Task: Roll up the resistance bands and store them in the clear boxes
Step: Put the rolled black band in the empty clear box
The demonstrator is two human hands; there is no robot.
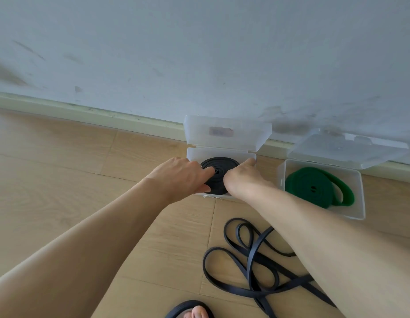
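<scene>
Hands both down in the middle box (pixel 192 154), on the black roll (pixel 219 173). Left hand (pixel 181 175) has thumb at the roll's near edge and fingers curled over its top toward the centre hole, gripping it. Right hand (pixel 240 177) covers the roll's right side, fingers bent into the box along the right wall; whether it grips or only presses, cannot tell. Roll lies flat and fills most of the box, little gap to the walls. Box lid (pixel 227 133) hinged open, leaning back against the wall (pixel 199 53).

Second box (pixel 357 193) just to the right, lid also up, with a green roll (pixel 314 185) inside, its outer loop sprung loose toward the right wall. Narrow strip of floor between the two boxes. Both sit right by the baseboard (pixel 84 112), no room behind.

Loose black band (pixel 254 255) lies in tangled loops on the wooden floor (pixel 62 168), near side of the boxes, partly under the right forearm. Open floor to the left. Sandalled foot (pixel 192 311) at bottom edge. Wall scuffed and marked.
</scene>
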